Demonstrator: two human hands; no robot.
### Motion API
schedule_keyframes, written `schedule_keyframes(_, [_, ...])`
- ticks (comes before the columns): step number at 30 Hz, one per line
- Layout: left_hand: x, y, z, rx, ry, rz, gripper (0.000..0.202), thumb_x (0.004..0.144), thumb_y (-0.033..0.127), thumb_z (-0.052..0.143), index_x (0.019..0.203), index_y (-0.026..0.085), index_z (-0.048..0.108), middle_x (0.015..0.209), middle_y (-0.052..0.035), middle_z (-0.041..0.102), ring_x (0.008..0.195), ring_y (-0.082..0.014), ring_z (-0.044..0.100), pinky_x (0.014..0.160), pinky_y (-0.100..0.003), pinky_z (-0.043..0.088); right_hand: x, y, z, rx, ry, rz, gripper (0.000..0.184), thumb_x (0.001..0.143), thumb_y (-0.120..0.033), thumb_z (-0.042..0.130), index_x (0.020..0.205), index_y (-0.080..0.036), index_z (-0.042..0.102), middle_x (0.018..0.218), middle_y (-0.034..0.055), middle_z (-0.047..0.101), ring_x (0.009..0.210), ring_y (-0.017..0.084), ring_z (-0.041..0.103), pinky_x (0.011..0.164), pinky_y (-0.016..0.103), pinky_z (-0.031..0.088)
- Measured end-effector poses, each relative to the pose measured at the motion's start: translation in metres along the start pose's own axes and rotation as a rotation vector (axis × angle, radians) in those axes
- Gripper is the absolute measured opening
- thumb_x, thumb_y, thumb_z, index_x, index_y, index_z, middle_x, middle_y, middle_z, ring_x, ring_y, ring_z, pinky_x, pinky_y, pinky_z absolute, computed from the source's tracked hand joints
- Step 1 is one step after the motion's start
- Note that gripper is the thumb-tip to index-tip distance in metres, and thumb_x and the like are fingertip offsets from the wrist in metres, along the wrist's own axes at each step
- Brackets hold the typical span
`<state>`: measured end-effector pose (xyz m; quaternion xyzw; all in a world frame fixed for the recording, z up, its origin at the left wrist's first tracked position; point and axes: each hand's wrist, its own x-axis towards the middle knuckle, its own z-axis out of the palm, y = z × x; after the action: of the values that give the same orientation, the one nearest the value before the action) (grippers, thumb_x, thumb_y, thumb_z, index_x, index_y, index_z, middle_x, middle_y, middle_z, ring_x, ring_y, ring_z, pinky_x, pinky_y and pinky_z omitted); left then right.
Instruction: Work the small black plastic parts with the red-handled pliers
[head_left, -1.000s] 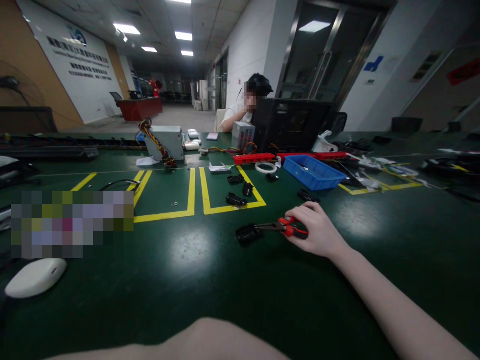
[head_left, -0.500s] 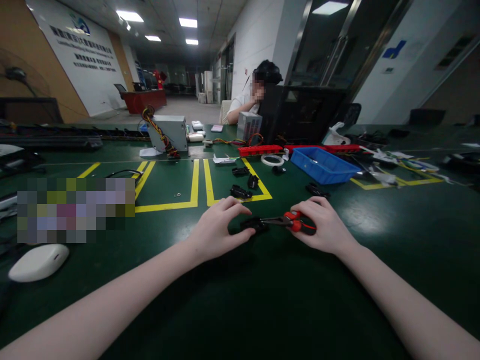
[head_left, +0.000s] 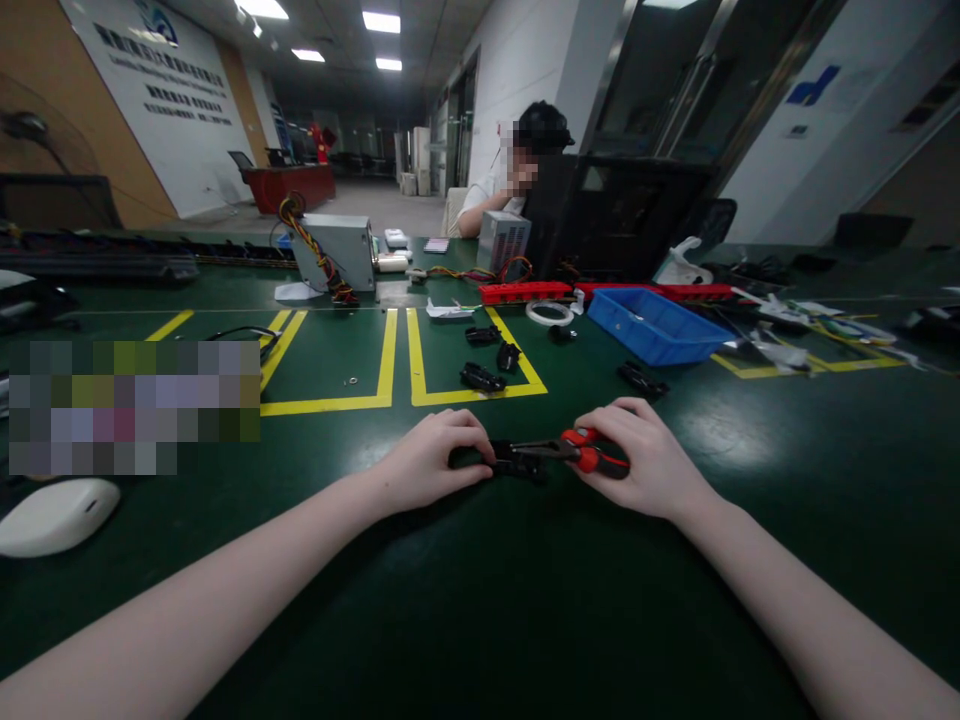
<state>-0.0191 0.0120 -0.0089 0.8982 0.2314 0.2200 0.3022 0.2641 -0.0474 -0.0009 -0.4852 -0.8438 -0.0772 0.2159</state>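
Observation:
My right hand (head_left: pixel 637 455) is wrapped round the red and black handles of needle-nose pliers (head_left: pixel 586 452). Their thin jaws point left and reach the top of a small black plastic part (head_left: pixel 521 465) lying on the green table. At that part's left end, my left hand (head_left: pixel 439 458) pinches it between thumb and fingertips. Whether the jaws grip anything is too small to tell. Similar black parts (head_left: pixel 482 377) lie beyond my hands inside a yellow taped outline, and another black part (head_left: pixel 642 379) sits to the right of it.
A blue tray (head_left: pixel 656 335) stands at the back right, before a red strip (head_left: pixel 525 292). Power supply boxes (head_left: pixel 341 250) with wires stand farther back. On the left is a white rounded device (head_left: pixel 60 517). A person (head_left: pixel 487 195) sits across the table.
My left thumb and fingers have closed on the black part's left end. The part has turned slightly and shifted right beneath the pliers. The view has tilted a little.

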Motion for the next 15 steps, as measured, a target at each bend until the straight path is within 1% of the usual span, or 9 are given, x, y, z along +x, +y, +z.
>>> schedule_keyframes(4, [-0.0014,0.0024,0.0004,0.03,-0.002,0.014,0.008,0.083,0.022,0.065,0.09,0.019,0.065,0.103,-0.0042,0.061,0.097,-0.0194,0.057,0.088,-0.038,0.045,-0.0012,0.001,0.002,0.005,-0.039,0.012,0.025,0.074,-0.035,0.064,0.093,-0.022,0.056,0.086,0.0039,0.068,0.077,0.02,0.062,0.087,0.042,0.038])
schedule_keyframes(10, [-0.0042,0.0038,0.0032,0.104,0.018,0.055,0.015,0.081,0.03,0.069,0.083,0.017,0.061,0.112,-0.0059,0.056,0.098,-0.0205,0.056,0.085,-0.038,0.048,-0.0012,-0.0007,0.0023,-0.002,-0.092,0.026,0.029,0.075,-0.042,0.066,0.092,-0.021,0.057,0.086,0.0041,0.067,0.078,0.02,0.061,0.087,0.041,0.039])
schedule_keyframes(13, [-0.0045,0.0053,0.0047,0.111,0.009,0.067,0.013,0.083,0.028,0.067,0.082,0.016,0.06,0.114,-0.0061,0.054,0.095,-0.019,0.057,0.081,-0.036,0.049,-0.0003,-0.0027,0.002,-0.016,-0.104,0.013,0.03,0.076,-0.045,0.065,0.091,-0.02,0.056,0.086,0.0048,0.066,0.079,0.02,0.061,0.086,0.041,0.039])
schedule_keyframes(15, [-0.0044,0.0063,0.0048,0.115,-0.006,0.077,0.01,0.084,0.025,0.066,0.087,0.017,0.06,0.113,-0.0058,0.055,0.094,-0.0184,0.057,0.08,-0.034,0.05,0.0008,-0.0041,0.0024,-0.026,-0.115,-0.001,0.031,0.077,-0.046,0.064,0.09,-0.02,0.056,0.086,0.0048,0.066,0.079,0.02,0.061,0.085,0.04,0.039])
